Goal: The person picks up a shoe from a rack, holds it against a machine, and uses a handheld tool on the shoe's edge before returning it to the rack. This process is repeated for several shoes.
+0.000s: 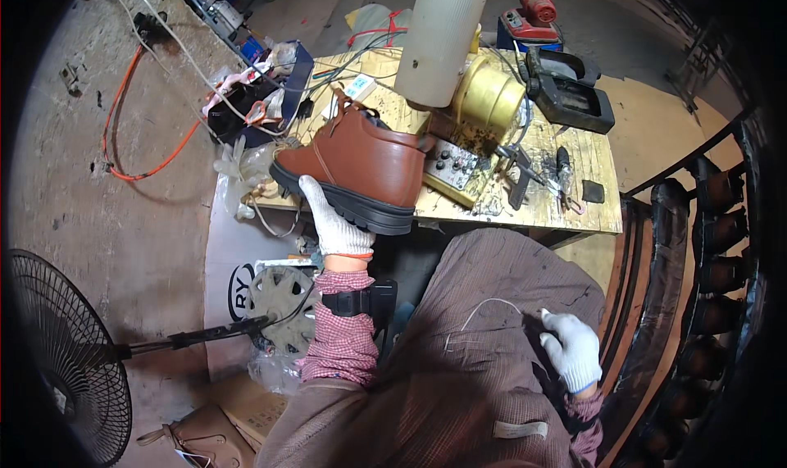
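A brown leather lace-up shoe (pixel 365 161) with a thick black sole is held up over the near edge of the workbench, its toe pointing left. My left hand (pixel 336 226), in a white knit glove, grips it from below, the thumb along the sole's side. The shoe's heel end is close to the nozzle area of a hot-air tool with a pale tube (pixel 443 38) and a brass-coloured housing (pixel 488 99). My right hand (pixel 571 349), also gloved in white, rests over my lap on the brown apron (pixel 500 288), fingers loosely apart and holding nothing.
The yellow workbench (pixel 594 206) carries a control box (pixel 451 169), a brush (pixel 520 181) and a black tray (pixel 574 99). To the left are a plastic bag (pixel 242 169) and a blue bin (pixel 299 79). A fan (pixel 65 361) stands at lower left; a shoe rack (pixel 725 247) is at right.
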`<state>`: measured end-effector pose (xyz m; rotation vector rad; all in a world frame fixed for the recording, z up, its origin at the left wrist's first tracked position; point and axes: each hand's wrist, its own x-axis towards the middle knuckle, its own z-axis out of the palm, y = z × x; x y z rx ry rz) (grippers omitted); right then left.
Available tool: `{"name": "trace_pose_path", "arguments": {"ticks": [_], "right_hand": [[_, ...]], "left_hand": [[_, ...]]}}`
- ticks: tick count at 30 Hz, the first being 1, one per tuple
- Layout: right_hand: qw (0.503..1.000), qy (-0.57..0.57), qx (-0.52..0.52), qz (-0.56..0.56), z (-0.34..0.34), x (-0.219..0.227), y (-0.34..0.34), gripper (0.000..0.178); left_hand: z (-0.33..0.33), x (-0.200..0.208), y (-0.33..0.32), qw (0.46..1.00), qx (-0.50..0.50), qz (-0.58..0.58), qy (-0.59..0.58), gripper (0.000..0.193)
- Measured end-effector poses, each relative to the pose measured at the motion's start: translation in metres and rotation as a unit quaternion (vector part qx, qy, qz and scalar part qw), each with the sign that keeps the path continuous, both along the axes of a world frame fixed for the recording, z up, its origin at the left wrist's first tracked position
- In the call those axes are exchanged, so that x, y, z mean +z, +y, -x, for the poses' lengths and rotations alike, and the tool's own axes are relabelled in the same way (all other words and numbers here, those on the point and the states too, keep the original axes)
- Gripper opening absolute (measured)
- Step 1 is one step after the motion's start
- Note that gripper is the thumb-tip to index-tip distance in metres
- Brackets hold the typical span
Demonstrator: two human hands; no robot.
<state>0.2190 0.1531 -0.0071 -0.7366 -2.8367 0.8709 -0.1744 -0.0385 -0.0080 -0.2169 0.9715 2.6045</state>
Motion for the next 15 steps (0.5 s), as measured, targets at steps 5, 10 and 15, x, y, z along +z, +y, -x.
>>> {"name": "trace_pose_path", "arguments": {"ticks": [5, 10, 15], "right_hand": [[0.994, 0.062, -0.078, 0.049, -0.003, 0.013, -0.010, 0.060], [0.988, 0.119, 0.090, -0.042, 0.031, 0.032, -0.002, 0.092], [0.941, 0.166, 0.267, 0.122, 0.065, 0.061, -0.014, 0.086]], "left_hand": [[0.004, -0.017, 0.001, 0.996, -0.036, -0.080, -0.023, 0.083], [-0.055, -0.016, -0.012, 0.961, -0.234, -0.149, 0.017, 0.090], [-0.132, -0.004, -0.005, 0.900, -0.413, -0.015, 0.141, 0.093]]}}
